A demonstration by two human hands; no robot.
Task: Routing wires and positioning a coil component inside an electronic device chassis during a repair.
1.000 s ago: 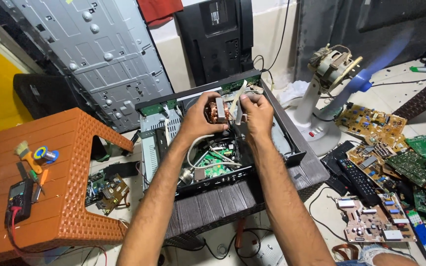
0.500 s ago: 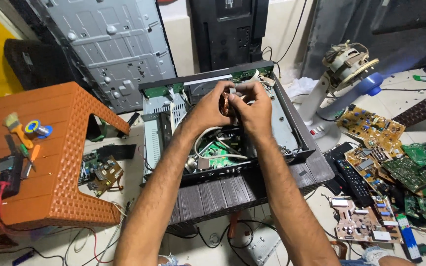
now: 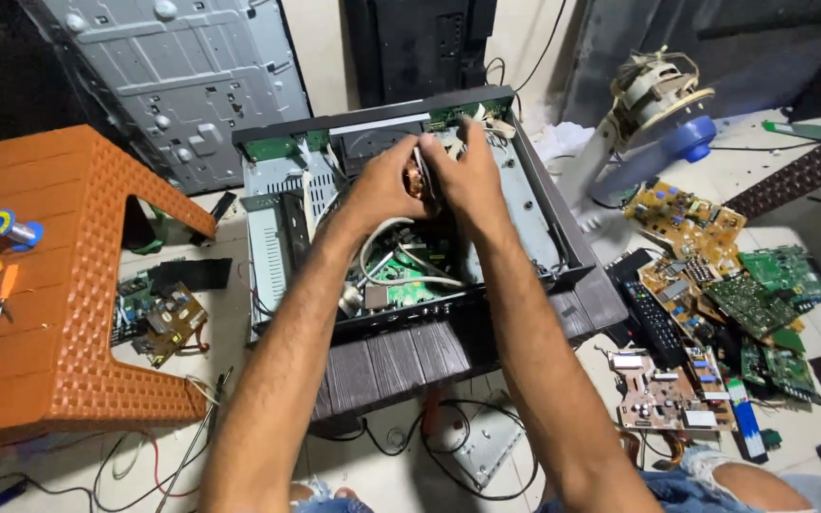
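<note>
An open black electronics chassis (image 3: 563,249) rests on a low dark stool (image 3: 401,361), with a green circuit board (image 3: 406,275) and white cables (image 3: 401,256) inside. Both my hands meet over its middle. My left hand (image 3: 382,185) and my right hand (image 3: 467,171) together grip a copper-wound transformer (image 3: 417,179), of which only a small part shows between the fingers. It is held above the chassis floor.
An orange plastic stool (image 3: 59,285) at left carries a solder reel (image 3: 11,228) and small tools. Loose circuit boards (image 3: 724,285) and a remote (image 3: 656,323) lie on the floor at right. A fan motor on a stand (image 3: 658,104) and grey metal panel (image 3: 182,76) stand behind. Wires trail below.
Both hands have stayed together on the transformer and shifted slightly toward the back of the chassis. The camera has drifted, moving the scene in frame.
</note>
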